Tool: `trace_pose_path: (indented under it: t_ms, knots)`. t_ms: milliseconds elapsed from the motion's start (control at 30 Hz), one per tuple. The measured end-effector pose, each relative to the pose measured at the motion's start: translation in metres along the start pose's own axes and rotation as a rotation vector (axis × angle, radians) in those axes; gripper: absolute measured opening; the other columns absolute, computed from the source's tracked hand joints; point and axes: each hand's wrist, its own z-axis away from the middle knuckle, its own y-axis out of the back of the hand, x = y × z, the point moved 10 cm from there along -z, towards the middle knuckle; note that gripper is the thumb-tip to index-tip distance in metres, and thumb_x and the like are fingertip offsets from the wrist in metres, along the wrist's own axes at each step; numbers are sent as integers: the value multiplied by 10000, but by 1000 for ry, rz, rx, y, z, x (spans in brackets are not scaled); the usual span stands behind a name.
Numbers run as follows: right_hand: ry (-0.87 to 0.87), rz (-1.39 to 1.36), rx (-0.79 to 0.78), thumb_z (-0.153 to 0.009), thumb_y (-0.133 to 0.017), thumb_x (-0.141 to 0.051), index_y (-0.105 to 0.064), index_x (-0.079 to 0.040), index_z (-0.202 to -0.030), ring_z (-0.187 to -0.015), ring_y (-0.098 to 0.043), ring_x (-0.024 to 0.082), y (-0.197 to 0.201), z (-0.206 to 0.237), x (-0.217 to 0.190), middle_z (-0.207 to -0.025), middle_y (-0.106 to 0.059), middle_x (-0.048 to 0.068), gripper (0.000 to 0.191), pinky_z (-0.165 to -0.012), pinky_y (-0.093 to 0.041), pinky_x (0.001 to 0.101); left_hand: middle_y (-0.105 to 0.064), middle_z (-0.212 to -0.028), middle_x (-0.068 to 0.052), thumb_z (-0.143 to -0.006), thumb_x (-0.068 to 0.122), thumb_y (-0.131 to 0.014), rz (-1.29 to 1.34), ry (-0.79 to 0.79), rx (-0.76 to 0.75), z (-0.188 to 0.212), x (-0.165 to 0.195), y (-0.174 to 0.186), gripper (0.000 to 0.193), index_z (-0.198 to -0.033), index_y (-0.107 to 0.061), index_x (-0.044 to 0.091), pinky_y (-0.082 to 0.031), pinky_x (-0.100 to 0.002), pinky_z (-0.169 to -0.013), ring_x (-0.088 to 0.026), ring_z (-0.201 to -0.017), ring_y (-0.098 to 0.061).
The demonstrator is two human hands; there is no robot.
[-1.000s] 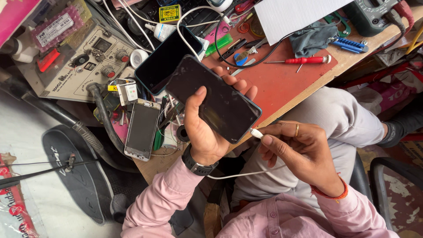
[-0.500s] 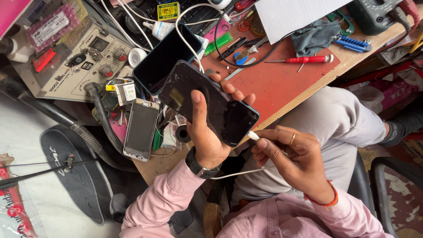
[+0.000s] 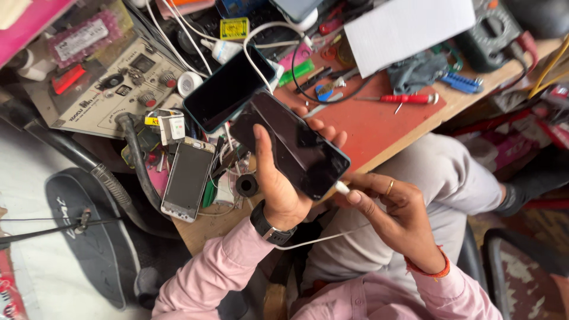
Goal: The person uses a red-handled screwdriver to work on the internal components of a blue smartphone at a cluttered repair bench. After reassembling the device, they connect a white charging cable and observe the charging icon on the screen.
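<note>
Gripping a glossy black slab-shaped smartphone (image 3: 293,145), the left hand (image 3: 278,184) wraps its edges, thumb on the glass. Just beside it, the right hand (image 3: 391,207) pinches a white cable plug (image 3: 342,188) at the phone's lower end. Beyond the fingers lie a second dark phone (image 3: 228,89) and a red-handled screwdriver (image 3: 403,99).
</note>
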Motion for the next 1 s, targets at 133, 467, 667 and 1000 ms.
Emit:
trace_pose_path:
  t_ms: [133, 467, 667, 1000]
  knots:
    - [-36, -71, 22, -1003, -618, -103, -641, 108, -1282, -990, -723, 163, 9, -12, 6, -1088, -770, 130, 350, -864, -590, 294, -660, -1134, -126, -1033, 672, -452, 14, 43, 37, -2, -3, 2, 726, -1390, -513, 42, -504, -546, -1104, -280, -1102, -673]
    - [-94, -93, -108, -1016, -609, -101, -659, 104, -1261, -906, -716, 175, 7, -46, 14, -1084, -757, 121, 323, -829, -577, 312, -693, -1124, -154, -1026, 698, -426, -141, 96, 29, -10, -2, 7, 772, -1347, -572, 12, -557, -460, -989, -303, -1109, -685]
    - [-97, -177, -145, -995, -618, -71, -635, 86, -1287, -933, -725, 180, 9, -61, 26, -1120, -745, 125, 332, -819, -615, 348, -670, -1275, -229, -1002, 807, -267, -37, 10, -79, -15, 12, -11, 983, -1480, -507, -19, -546, -481, -1028, -345, -1148, -684]
    - [2, -169, -136, -1008, -662, -61, -620, 73, -1308, -988, -712, 168, 16, -70, 36, -1139, -740, 126, 332, -885, -591, 321, -622, -1386, -235, -1024, 785, -197, -100, 70, -91, -20, 1, -3, 1038, -1583, -411, -63, -492, -457, -1146, -310, -1279, -626]
